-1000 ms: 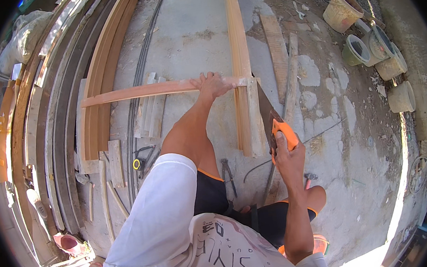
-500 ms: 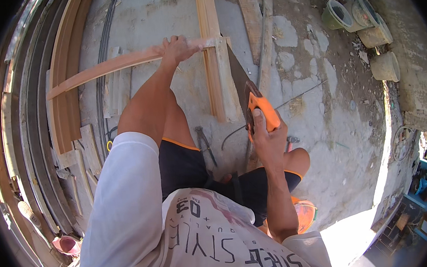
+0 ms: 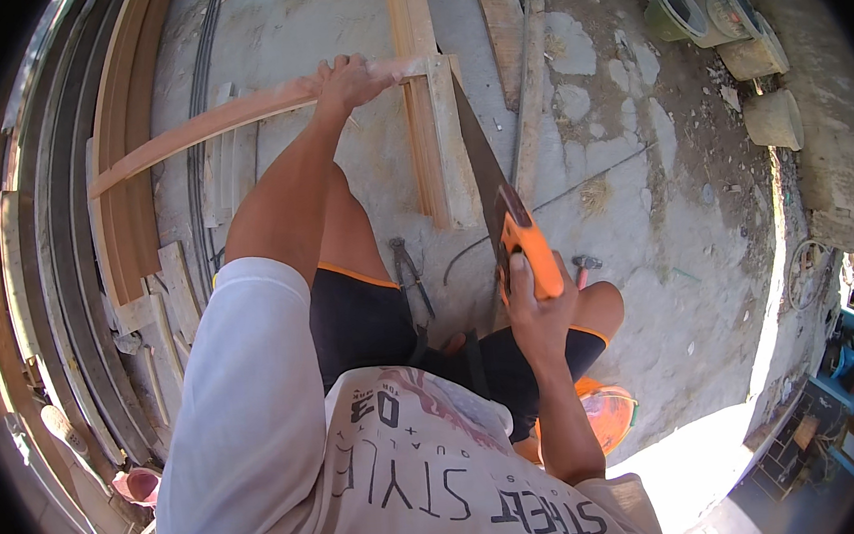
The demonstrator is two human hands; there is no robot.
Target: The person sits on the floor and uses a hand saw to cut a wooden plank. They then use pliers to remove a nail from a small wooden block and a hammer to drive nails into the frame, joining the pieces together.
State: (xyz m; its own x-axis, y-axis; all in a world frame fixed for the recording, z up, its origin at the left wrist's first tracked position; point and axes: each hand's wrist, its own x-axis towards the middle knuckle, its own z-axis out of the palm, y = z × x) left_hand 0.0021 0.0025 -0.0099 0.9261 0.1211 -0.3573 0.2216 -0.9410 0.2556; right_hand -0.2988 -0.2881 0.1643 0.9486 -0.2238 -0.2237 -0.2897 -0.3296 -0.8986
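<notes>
Over on the left, brown boards lie lengthwise on the concrete, and the far end of a reddish wooden strip sits across them, which seems to keep it raised off the floor. Follow that strip rightward and here's the left hand, half open, fingers draped over the top, bearing down near the right end, presumably to stop it sliding or lifting. Beneath that end runs a long beam, looking like the second support, with a pale timber piece alongside. Below them, pliers lie on the ground, out of the way. Now the handsaw: blade slanting up to the strip's right end, though whether its teeth touch wood I can't tell. The right hand is wrapped firmly round its orange handle, likely for control along the blade's line. Further right, a hammer rests beside the knee, close by.
</notes>
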